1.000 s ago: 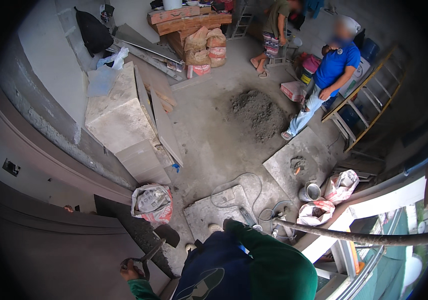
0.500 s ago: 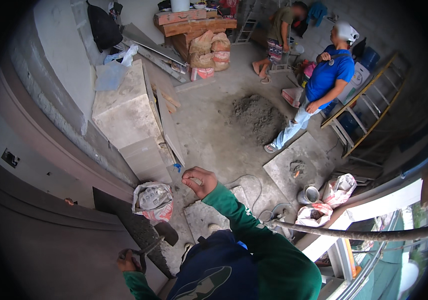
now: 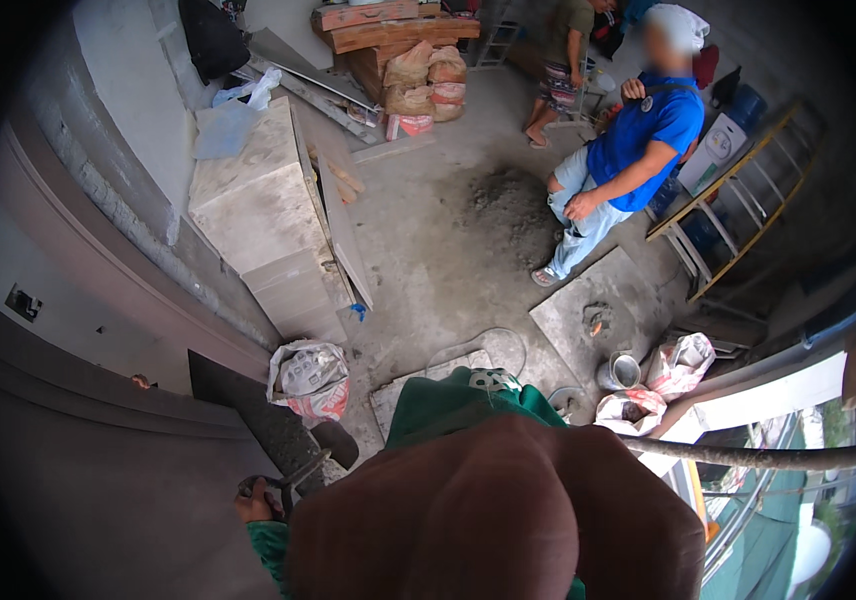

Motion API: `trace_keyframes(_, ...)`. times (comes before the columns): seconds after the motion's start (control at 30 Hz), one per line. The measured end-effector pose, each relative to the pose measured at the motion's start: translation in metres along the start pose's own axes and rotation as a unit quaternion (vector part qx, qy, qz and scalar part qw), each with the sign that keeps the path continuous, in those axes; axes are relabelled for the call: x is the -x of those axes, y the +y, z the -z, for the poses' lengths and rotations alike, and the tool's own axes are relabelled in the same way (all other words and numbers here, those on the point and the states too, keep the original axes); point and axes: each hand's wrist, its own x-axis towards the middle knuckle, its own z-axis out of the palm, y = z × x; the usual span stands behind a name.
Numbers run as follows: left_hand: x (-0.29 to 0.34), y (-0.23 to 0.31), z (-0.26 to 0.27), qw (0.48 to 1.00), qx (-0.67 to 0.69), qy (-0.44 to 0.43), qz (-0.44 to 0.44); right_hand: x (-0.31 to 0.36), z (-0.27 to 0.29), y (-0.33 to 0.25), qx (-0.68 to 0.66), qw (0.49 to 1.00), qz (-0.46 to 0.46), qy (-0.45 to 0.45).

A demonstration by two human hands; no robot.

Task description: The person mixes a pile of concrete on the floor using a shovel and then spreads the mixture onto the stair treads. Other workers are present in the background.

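At the lower left, my left hand is wrapped round the handle of a trowel with a bent metal shank. The trowel's dark blade lies over a dark strip with wet-looking grey mortar along its edge. My right hand is raised very close to the camera and fills the lower middle as a blurred brown shape. Its fingers cannot be made out. The green sleeve shows just beyond it. Much of my body is hidden behind this hand.
A person in a blue shirt stands beside a mortar heap; another person is farther back. An open sack sits near my left hand. A bucket, a ladder and a pole are to the right.
My right hand has come up from above the floor to close before the camera. The person in blue has shifted slightly and turned. My left hand keeps the trowel.
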Motion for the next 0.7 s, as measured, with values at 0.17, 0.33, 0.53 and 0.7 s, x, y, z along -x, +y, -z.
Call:
trace_keyframes(0.17, 0.022, 0.006, 0.009, 0.999, 0.007, -0.022, 0.035, 0.006, -0.009, 0.026, -0.063, 0.997, 0.035, -0.032)
trace_keyframes(0.33, 0.038, 0.019, 0.007, 0.997, 0.035, -0.017, 0.059, 0.01, -0.005, 0.047, -0.108, 0.99, 0.07, -0.065)
trace_keyframes(0.53, 0.047, 0.008, 0.015, 0.996, 0.031, -0.016, 0.088, 0.011, 0.004, 0.076, -0.167, 0.973, 0.127, -0.101)
trace_keyframes(0.7, 0.057, 0.001, 0.02, 0.994, 0.034, -0.008, 0.101, 0.014, 0.002, 0.101, -0.259, 0.932, 0.218, -0.128)
